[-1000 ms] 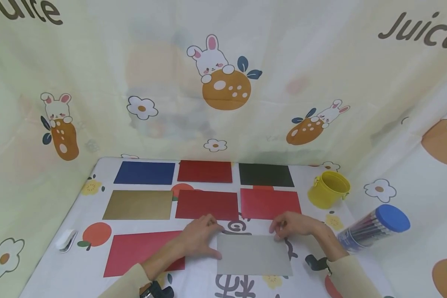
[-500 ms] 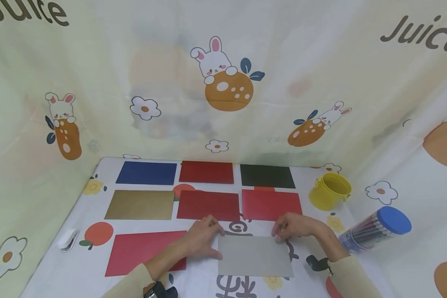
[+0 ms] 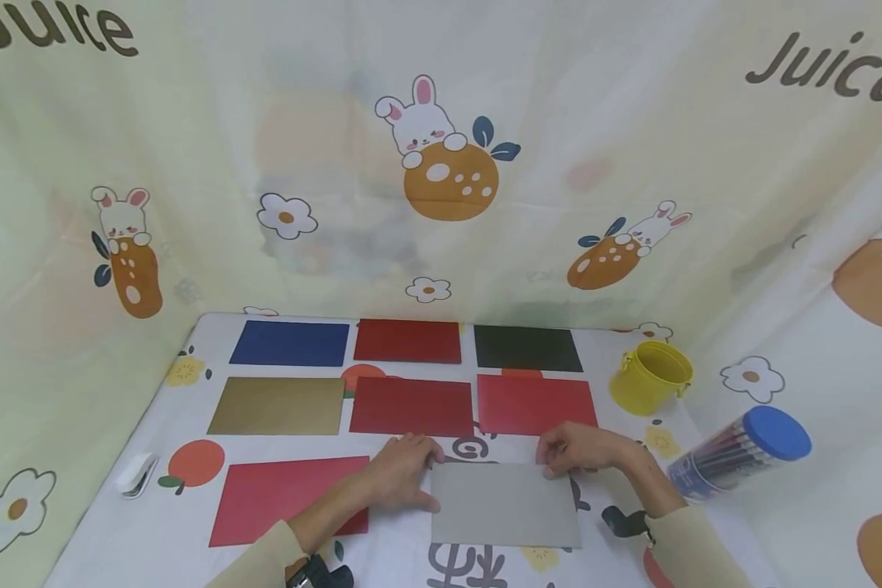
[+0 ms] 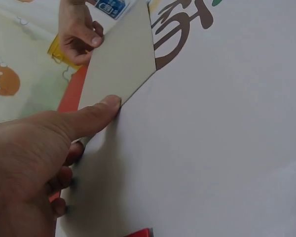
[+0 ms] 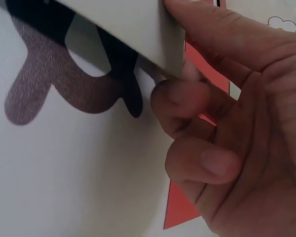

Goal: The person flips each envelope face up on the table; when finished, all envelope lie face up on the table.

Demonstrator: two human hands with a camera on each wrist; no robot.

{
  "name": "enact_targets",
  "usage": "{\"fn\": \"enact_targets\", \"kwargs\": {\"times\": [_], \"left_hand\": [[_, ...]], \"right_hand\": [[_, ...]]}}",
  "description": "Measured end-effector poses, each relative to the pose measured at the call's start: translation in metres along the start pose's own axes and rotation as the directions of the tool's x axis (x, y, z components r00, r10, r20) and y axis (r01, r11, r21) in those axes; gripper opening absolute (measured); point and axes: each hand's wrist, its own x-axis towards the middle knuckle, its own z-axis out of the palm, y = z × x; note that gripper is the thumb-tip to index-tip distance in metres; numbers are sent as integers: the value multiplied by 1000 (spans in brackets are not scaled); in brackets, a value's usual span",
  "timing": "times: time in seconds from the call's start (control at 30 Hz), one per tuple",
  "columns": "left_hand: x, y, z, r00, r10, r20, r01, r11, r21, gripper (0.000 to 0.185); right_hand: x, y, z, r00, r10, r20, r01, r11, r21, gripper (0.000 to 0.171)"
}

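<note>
A grey card [image 3: 503, 504] lies on the patterned tablecloth near the front edge, between both hands. My left hand [image 3: 404, 469] holds its left edge, thumb [image 4: 103, 106] against the card's side and fingers curled beside it. My right hand [image 3: 573, 447] pinches the far right corner. In the right wrist view the thumb [image 5: 222, 34] sits on top of the grey card [image 5: 133, 24] and the fingers curl under it, so that corner is slightly lifted off the cloth. The left wrist view shows the grey card [image 4: 123, 64] with the right hand [image 4: 79, 37] at its far end.
Other cards lie in rows: blue [image 3: 289, 343], dark red [image 3: 407, 340], black [image 3: 527, 348], gold [image 3: 276, 406], dark red [image 3: 412, 406], red [image 3: 536, 403], and red [image 3: 279, 498] by my left forearm. A yellow bucket [image 3: 650, 376] and a blue-lidded pen tube [image 3: 738, 453] sit right; a small white object [image 3: 134, 475] left.
</note>
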Motion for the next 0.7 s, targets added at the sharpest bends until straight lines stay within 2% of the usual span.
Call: {"fn": "enact_targets", "kwargs": {"times": [0.2, 0.33, 0.43, 0.7], "left_hand": [[-2, -6, -2, 1000, 28, -11, -29, 994, -101, 59], [-3, -13, -5, 997, 79, -23, -82, 982, -168, 57], [-5, -15, -8, 995, 91, -36, -97, 973, -211, 54], [-11, -23, -16, 995, 50, -84, -74, 945, -319, 50]], "right_hand": [[1, 4, 0, 1000, -20, -12, 21, 1000, 19, 14], [4, 17, 0, 999, -37, -8, 38, 993, 115, 14], [5, 25, -1, 998, -68, 0, 66, 977, 202, 13], [9, 34, -4, 994, -105, 9, 94, 919, 382, 20]]}}
